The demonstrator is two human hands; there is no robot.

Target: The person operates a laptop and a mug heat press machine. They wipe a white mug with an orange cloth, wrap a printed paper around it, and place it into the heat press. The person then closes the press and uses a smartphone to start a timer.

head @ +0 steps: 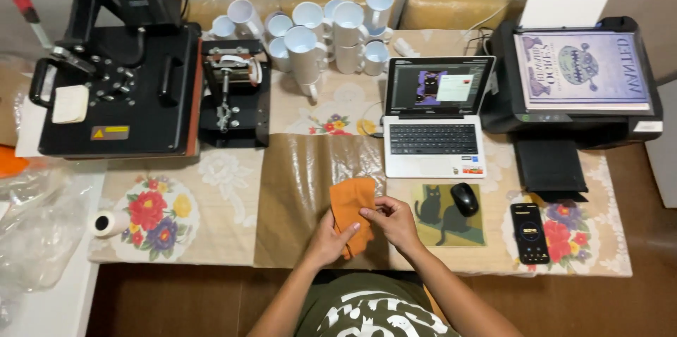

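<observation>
Orange cloth (352, 211) lies at the near bench (296, 168) edge, long axis pointing away from the person; left hand (330, 238) grips its lower part, right hand (391, 221) pinches its right edge (both equally close).

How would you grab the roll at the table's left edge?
Take the roll around its round middle, coming from above. It lies on its side with the open core facing left, so its curved sides are free for fingers, and nothing touches it.
</observation>
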